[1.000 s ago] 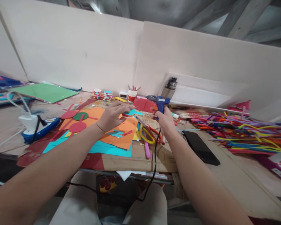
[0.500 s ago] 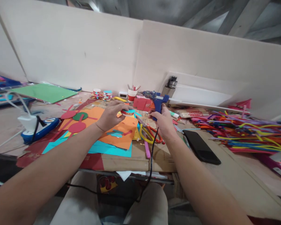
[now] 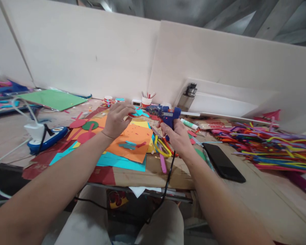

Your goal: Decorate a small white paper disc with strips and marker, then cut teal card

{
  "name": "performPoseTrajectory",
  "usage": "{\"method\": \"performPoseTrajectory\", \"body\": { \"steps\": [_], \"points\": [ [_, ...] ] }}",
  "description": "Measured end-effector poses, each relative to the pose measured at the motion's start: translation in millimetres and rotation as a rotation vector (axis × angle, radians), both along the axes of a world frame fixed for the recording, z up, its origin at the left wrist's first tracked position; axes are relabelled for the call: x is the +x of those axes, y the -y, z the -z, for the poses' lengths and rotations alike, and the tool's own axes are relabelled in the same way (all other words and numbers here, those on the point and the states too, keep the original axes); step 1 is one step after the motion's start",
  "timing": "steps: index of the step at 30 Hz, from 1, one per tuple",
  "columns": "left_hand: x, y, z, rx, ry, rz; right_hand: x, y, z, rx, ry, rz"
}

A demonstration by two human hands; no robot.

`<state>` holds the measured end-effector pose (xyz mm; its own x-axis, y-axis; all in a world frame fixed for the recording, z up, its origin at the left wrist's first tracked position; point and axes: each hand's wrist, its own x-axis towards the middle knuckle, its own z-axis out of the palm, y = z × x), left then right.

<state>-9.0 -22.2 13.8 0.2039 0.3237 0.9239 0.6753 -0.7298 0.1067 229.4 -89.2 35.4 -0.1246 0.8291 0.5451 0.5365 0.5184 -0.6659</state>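
Note:
A blue hot glue gun with a glue stick jutting from its back fills my right hand, fingers wrapped around its handle. Its nozzle points left, close over the turquoise top of a short cut paper cup. Whether nozzle and cup touch I cannot tell. My left hand pinches the cup by its left side, with the fingertips partly hidden. Beneath the hands lie orange paper, turquoise sheets and yellow-handled scissors.
A black phone lies right of my right forearm, with piled pipe cleaners beyond. A blue power strip sits at the left. The glue gun's black cord hangs over the table edge. A cup of sticks stands at the back.
The glue gun has tilted and come left and down, bringing its nozzle over the cup. The left hand has raised the cup slightly and tipped its turquoise top more into view.

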Motion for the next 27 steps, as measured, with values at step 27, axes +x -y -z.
{"method": "performPoseTrajectory", "body": {
  "steps": [27],
  "points": [
    [-0.1, -2.0, 2.2, 0.070, -0.019, -0.009, -4.4, -2.1, 0.1, -0.039, 0.027, -0.055]
  ]
}}
